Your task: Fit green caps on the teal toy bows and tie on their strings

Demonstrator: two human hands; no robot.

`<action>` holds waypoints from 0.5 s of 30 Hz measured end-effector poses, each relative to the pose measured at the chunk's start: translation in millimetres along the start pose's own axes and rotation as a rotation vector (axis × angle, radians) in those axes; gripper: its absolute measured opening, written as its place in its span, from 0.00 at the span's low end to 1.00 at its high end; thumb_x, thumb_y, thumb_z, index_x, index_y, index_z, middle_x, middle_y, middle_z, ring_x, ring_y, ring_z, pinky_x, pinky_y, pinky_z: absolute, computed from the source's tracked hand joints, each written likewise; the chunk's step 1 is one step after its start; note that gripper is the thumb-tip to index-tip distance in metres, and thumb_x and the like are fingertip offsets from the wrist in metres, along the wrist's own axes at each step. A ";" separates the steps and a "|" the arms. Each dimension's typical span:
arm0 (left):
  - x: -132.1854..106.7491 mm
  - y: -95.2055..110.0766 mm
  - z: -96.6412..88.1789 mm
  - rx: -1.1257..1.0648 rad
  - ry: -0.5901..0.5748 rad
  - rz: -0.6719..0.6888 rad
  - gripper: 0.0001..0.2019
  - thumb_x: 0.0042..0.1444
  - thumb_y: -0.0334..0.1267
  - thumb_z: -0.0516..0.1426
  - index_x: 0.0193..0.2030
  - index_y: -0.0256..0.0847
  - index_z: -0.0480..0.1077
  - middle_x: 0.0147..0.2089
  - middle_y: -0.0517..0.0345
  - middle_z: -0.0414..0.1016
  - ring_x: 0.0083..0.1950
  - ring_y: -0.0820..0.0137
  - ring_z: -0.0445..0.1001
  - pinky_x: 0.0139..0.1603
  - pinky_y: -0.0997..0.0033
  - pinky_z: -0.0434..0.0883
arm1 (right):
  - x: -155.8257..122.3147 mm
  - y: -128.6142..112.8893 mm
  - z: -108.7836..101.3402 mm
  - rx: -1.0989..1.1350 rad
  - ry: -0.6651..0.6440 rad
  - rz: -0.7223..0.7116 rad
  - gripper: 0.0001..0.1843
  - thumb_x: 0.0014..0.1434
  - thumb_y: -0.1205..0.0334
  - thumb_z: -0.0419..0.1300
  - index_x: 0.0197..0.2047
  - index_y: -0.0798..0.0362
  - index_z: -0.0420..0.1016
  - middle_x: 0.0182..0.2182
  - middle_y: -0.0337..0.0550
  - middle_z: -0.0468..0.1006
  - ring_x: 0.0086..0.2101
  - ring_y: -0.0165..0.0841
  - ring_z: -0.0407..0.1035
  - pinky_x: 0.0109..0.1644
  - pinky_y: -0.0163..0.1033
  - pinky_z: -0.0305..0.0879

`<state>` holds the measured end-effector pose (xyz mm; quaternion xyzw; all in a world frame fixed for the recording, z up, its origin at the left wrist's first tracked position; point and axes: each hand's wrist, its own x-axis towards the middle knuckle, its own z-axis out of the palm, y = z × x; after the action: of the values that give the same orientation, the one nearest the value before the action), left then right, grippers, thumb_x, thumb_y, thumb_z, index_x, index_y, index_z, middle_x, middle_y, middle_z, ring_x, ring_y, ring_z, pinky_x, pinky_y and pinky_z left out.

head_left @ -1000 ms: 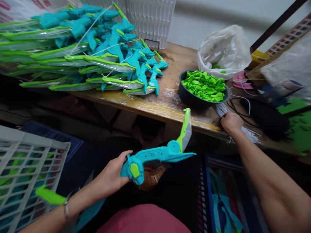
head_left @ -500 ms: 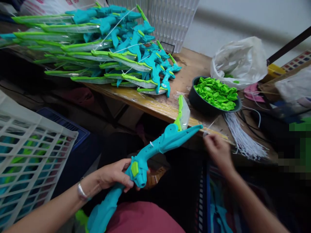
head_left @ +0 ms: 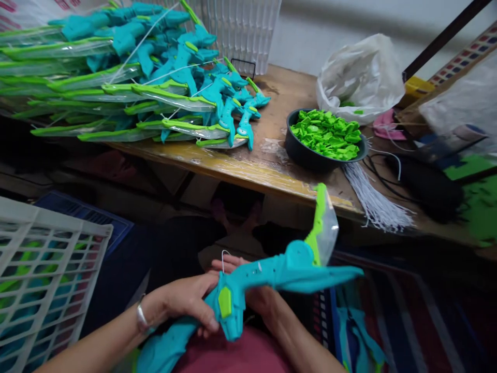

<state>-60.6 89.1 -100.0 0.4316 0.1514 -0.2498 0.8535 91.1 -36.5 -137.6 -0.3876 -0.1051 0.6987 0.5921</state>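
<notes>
A teal plastic toy bow (head_left: 267,277) with a lime green hexagonal piece on its grip lies across my lap. My left hand (head_left: 192,300) is wrapped around its middle, thumb on the near side. At its right end a green limb with a clear film cover (head_left: 320,228) sticks up. A thin white string loop (head_left: 224,255) stands out of the bow's upper side. My right hand (head_left: 262,300) is behind the bow, partly hidden by it; its fingertips show stretched out beside the loop.
A pile of similar bows (head_left: 182,77) covers the left of the wooden table (head_left: 267,181). A dark bowl (head_left: 306,155) holds green pieces, with white strings (head_left: 373,199) and a plastic bag (head_left: 361,77) nearby. A white crate (head_left: 97,233) stands at left; more teal parts (head_left: 357,331) lie lower right.
My right hand has come from the table edge to behind the bow, near the grip. The bow's right end has swung lower, and the string loop now stands up by the grip.
</notes>
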 end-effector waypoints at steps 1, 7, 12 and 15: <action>-1.2 -0.9 3.1 0.048 -0.010 -0.037 0.22 0.40 0.41 0.73 0.41 0.35 0.76 0.29 0.56 0.78 0.24 0.72 0.73 0.24 0.78 0.72 | 5.4 -8.5 0.2 0.046 -0.004 0.000 0.33 0.55 0.37 0.70 0.54 0.51 0.77 0.55 0.53 0.77 0.49 0.43 0.76 0.56 0.51 0.72; -20.4 -15.8 8.0 0.407 0.101 0.022 0.18 0.37 0.41 0.73 0.35 0.41 0.75 0.28 0.64 0.73 0.25 0.74 0.65 0.21 0.80 0.60 | 30.9 -56.2 -8.3 0.219 0.243 -0.252 0.24 0.48 0.58 0.79 0.46 0.57 0.80 0.32 0.40 0.75 0.26 0.25 0.65 0.31 0.32 0.69; -34.1 -21.8 8.6 0.599 0.280 -0.026 0.20 0.35 0.37 0.72 0.39 0.44 0.78 0.33 0.64 0.73 0.29 0.73 0.66 0.22 0.80 0.59 | 36.4 -89.7 -20.3 0.216 0.367 -0.441 0.21 0.48 0.63 0.77 0.45 0.56 0.80 0.32 0.41 0.75 0.28 0.25 0.64 0.29 0.31 0.66; -39.3 -21.0 14.0 0.572 0.299 -0.126 0.22 0.33 0.33 0.71 0.41 0.46 0.80 0.35 0.64 0.76 0.32 0.71 0.68 0.24 0.80 0.63 | 34.5 -100.7 -20.8 0.179 0.411 -0.502 0.21 0.47 0.62 0.78 0.44 0.56 0.80 0.32 0.41 0.74 0.28 0.25 0.63 0.27 0.29 0.63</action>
<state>-104.3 78.8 -87.0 0.6756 0.2250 -0.2682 0.6488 180.1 16.3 -105.1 -0.4291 -0.0139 0.4448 0.7860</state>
